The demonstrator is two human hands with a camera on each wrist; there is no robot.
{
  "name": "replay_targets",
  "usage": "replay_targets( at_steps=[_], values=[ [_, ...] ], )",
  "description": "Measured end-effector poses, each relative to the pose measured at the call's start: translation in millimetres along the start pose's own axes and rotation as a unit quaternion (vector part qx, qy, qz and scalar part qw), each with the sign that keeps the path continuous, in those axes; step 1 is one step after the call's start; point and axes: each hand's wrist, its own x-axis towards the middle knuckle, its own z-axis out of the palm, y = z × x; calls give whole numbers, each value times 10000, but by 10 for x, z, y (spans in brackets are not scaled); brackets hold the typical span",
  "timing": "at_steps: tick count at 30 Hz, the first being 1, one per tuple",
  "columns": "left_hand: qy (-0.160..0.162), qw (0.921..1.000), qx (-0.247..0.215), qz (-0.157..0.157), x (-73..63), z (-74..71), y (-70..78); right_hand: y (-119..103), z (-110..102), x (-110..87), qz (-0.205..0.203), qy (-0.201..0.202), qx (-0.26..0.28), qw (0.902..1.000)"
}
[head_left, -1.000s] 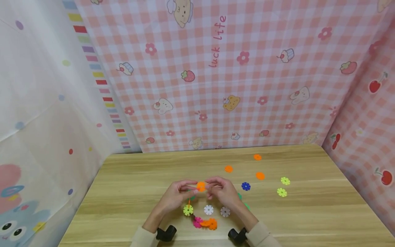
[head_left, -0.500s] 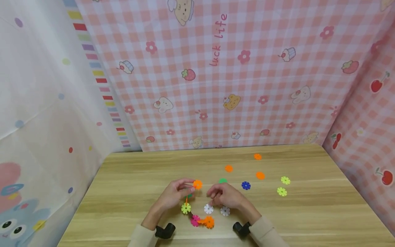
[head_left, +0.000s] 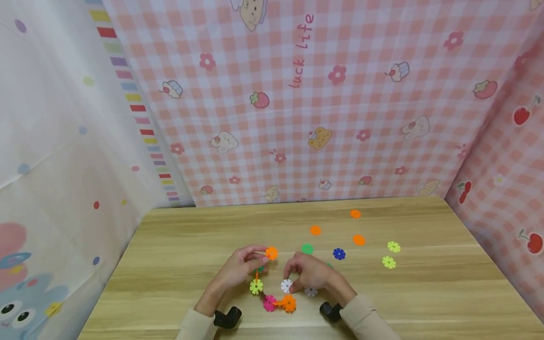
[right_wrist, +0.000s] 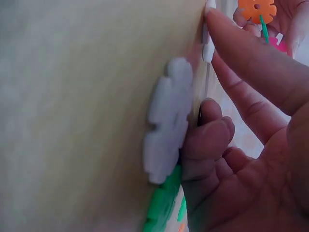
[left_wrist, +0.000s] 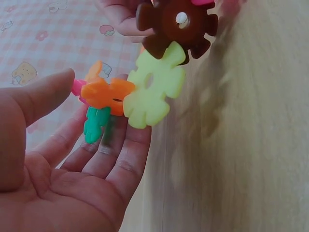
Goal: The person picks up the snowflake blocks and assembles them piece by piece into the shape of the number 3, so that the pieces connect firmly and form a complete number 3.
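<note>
My left hand (head_left: 241, 267) pinches one end of a chain of slotted plastic snowflake discs, near an orange disc (head_left: 272, 253). Its other linked pieces include a yellow-green disc (left_wrist: 140, 111), a brown disc (left_wrist: 203, 29), a green disc (left_wrist: 95, 126), a magenta disc (head_left: 269, 303) and an orange end disc (head_left: 289, 303). My right hand (head_left: 312, 273) is down at the table, thumb and index finger at the edges of a white snowflake disc (head_left: 286, 285). Beside that hand lies a second white disc (right_wrist: 169, 121), partly covered in the head view.
Loose discs lie farther back on the wooden table (head_left: 178, 236): green (head_left: 307, 248), blue (head_left: 339, 254), several orange ones (head_left: 359, 240) and two yellow-green ones (head_left: 388, 262). Another green disc (right_wrist: 164, 203) is near my right hand. A checked cloth (head_left: 272, 118) hangs behind the table.
My right hand has left the orange disc by my left hand and come down toward me to the white disc. The left hand shifted slightly left with the chain, then stayed.
</note>
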Motion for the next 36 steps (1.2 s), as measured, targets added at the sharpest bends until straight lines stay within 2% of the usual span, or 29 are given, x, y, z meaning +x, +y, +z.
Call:
replay_targets(
  at_steps=[9, 16, 19, 28, 33, 36],
  values=[
    [12, 9998, 147, 92, -9, -6, -21, -37, 40, -16, 119, 68, 8, 9999],
    [35, 9999, 10, 108, -45, -6, -22, -31, 35, -52, 86, 43, 665, 9977],
    [72, 9998, 49, 174, -58, -11, -19, -16, 31, -57, -3, 328, 849, 9959],
    [-138, 9996, 76, 246, -74, 5, 52, -31, 36, -46, -235, 1723, 984, 9798],
    [-159, 9994, 46, 288, -70, 17, 96, -51, 36, -39, -195, 2084, 1260, 9697],
    [-156, 9995, 19, 279, -71, 19, 119, -64, 37, -37, -247, 2204, 1165, 9681]
  ],
)
